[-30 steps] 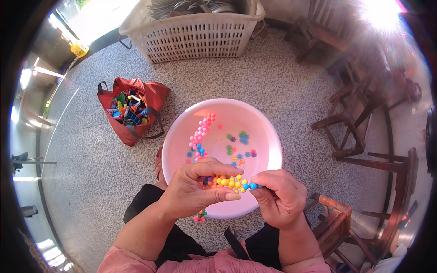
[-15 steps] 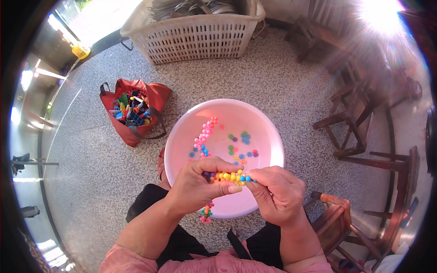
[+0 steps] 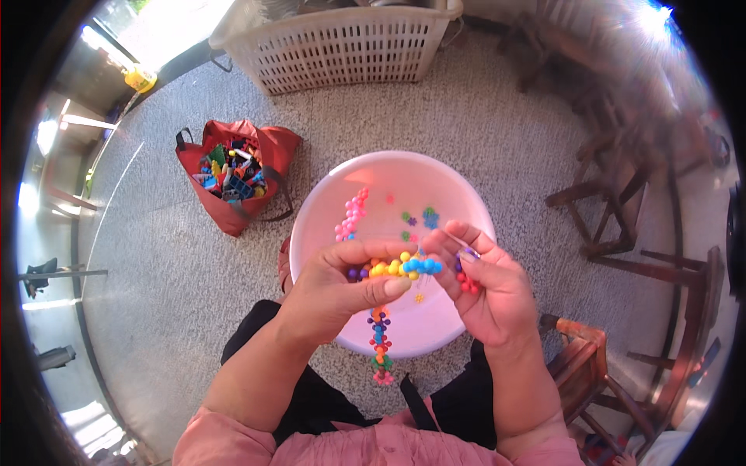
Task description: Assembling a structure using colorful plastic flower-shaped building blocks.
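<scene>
My left hand point(image 3: 315, 299) is closed around a strand of flower-shaped plastic beads point(image 3: 386, 269), gripped between thumb and fingers. Yellow and light-blue beads stick out to the right of its grip, with purple and orange ones partly covered by the fingers. One multicoloured length hangs below the hand; a pink length shows beyond it in the basin. My right hand point(image 3: 501, 303), palm turned partly up, holds a few red and purple flower beads point(image 3: 468, 281) against its curled fingers. What looks like thin clear thread shows between the hands. Beneath is a pink basin point(image 3: 373, 161) with loose flower beads point(image 3: 430, 217).
A red bag point(image 3: 233, 220) full of colourful toy pieces stands on the speckled floor at left. A white slatted crate point(image 3: 346, 58) is at the far side. Wooden chairs point(image 3: 594, 194) line the right, and a wooden stool point(image 3: 579, 349) stands close to my right arm.
My right hand has come off the strand's blue end and turned, showing red and purple beads in it. More blue beads show on the strand. The view has shifted slightly.
</scene>
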Action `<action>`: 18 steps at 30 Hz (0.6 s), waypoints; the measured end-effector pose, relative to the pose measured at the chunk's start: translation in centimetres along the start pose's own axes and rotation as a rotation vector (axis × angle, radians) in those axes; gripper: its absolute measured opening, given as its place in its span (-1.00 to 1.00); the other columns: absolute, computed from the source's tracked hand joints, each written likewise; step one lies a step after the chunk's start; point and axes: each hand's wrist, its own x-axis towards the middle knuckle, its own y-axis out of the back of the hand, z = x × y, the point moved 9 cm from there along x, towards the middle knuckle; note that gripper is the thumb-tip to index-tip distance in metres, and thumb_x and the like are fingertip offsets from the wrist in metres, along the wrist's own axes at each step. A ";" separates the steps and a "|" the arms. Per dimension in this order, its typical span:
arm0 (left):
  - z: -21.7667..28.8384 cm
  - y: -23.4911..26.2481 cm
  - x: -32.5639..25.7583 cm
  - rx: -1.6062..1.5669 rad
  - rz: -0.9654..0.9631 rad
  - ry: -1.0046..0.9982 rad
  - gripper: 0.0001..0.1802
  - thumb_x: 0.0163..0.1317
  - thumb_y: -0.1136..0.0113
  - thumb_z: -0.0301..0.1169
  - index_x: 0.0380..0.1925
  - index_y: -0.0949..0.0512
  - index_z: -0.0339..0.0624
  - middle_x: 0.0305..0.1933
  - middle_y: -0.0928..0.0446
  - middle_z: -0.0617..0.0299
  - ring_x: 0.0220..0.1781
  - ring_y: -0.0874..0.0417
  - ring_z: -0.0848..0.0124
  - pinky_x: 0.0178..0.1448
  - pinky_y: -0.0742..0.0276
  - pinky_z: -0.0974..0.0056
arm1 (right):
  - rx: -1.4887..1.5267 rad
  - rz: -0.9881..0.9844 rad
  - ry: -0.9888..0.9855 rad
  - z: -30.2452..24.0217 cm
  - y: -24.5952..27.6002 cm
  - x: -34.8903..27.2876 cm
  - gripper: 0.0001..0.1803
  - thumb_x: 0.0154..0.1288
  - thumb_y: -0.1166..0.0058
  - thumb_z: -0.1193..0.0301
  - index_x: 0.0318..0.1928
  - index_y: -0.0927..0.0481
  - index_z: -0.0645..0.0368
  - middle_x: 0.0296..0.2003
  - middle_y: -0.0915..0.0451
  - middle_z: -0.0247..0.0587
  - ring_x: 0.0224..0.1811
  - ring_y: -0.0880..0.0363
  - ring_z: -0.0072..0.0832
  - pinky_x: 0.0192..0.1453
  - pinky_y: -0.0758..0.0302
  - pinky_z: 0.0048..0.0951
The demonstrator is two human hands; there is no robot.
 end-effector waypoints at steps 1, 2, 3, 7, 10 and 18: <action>-0.1 0.2 -0.2 0.014 -0.006 0.027 -0.55 -0.03 -0.33 -0.46 -0.08 -0.49 -0.32 -0.20 -0.55 0.14 -0.17 -0.57 0.43 -0.10 -0.52 0.38 | 0.016 0.011 -0.025 0.5 0.1 0.1 -0.70 0.27 0.23 0.53 0.01 -0.30 0.32 -0.04 -0.39 -0.06 0.01 -0.43 -0.29 0.11 -0.44 -0.32; -0.2 0.4 -0.3 0.028 -0.010 0.051 -0.56 -0.01 -0.31 -0.48 -0.08 -0.48 -0.32 -0.17 -0.54 0.13 -0.13 -0.57 0.42 -0.06 -0.51 0.37 | 0.030 0.020 -0.051 0.9 0.2 0.1 -0.72 0.31 0.21 0.48 0.00 -0.30 0.32 -0.02 -0.39 -0.04 0.05 -0.42 -0.26 0.13 -0.43 -0.28; 0.2 0.4 -0.2 0.039 -0.009 0.028 -0.56 -0.01 -0.31 -0.48 -0.08 -0.48 -0.32 -0.17 -0.54 0.13 -0.13 -0.57 0.42 -0.06 -0.51 0.37 | 0.026 -0.004 -0.044 0.9 0.1 0.3 -0.72 0.31 0.21 0.48 0.00 -0.30 0.32 -0.02 -0.39 -0.04 0.05 -0.42 -0.26 0.13 -0.43 -0.28; 0.7 -0.3 -0.4 0.047 -0.085 0.020 -0.62 0.11 -0.21 -0.48 -0.02 -0.47 -0.28 -0.17 -0.53 0.28 -0.16 -0.51 0.58 -0.07 -0.44 0.48 | 0.186 -0.066 -0.145 1.9 0.5 0.1 -0.76 0.29 0.19 0.51 -0.05 -0.31 0.33 -0.04 -0.40 -0.04 0.04 -0.42 -0.27 0.13 -0.43 -0.26; 0.0 -0.3 -0.6 0.050 -0.112 0.042 -0.61 0.13 -0.20 -0.46 -0.01 -0.46 -0.27 -0.14 -0.52 0.26 -0.11 -0.50 0.57 -0.03 -0.42 0.49 | 0.144 -0.063 -0.147 3.0 1.6 0.3 -0.75 0.22 0.22 0.62 -0.06 -0.31 0.33 -0.11 -0.40 -0.07 0.06 -0.40 -0.27 0.17 -0.41 -0.27; 1.1 -0.4 -0.5 0.064 -0.172 -0.023 -0.67 0.17 -0.17 -0.35 -0.08 -0.52 -0.26 -0.12 -0.53 0.25 -0.08 -0.48 0.57 0.01 -0.40 0.46 | 0.041 0.083 -0.012 1.6 0.9 0.6 -0.77 0.24 0.24 0.59 -0.08 -0.32 0.28 -0.14 -0.41 -0.11 0.00 -0.44 -0.22 0.12 -0.45 -0.21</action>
